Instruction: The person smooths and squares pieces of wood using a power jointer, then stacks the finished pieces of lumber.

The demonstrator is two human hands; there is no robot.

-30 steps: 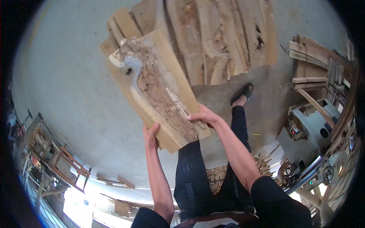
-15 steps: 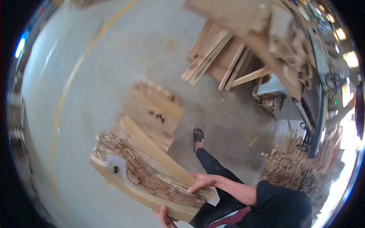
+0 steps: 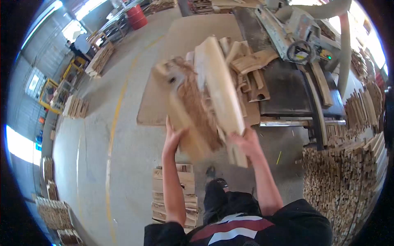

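Both my hands hold a load of rough wooden boards out in front of me, blurred by motion. My left hand is closed on the near left edge of a live-edge board with a brown, bark-like strip and a dark knot. My right hand grips the near end of a pale plank, which stands on its side along the right of the load. The far ends overlap a pile of curved wood offcuts on the brown sheet beyond.
A saw machine with a handwheel stands at the back right beside a dark table. Stacked wood strips fill the right side. Near my feet lies a stack of boards. A red drum and people are far left.
I have turned towards the sheet-topped table and machine. The boards have risen from low at my side to in front of me, tipped up, with both hands still on them.
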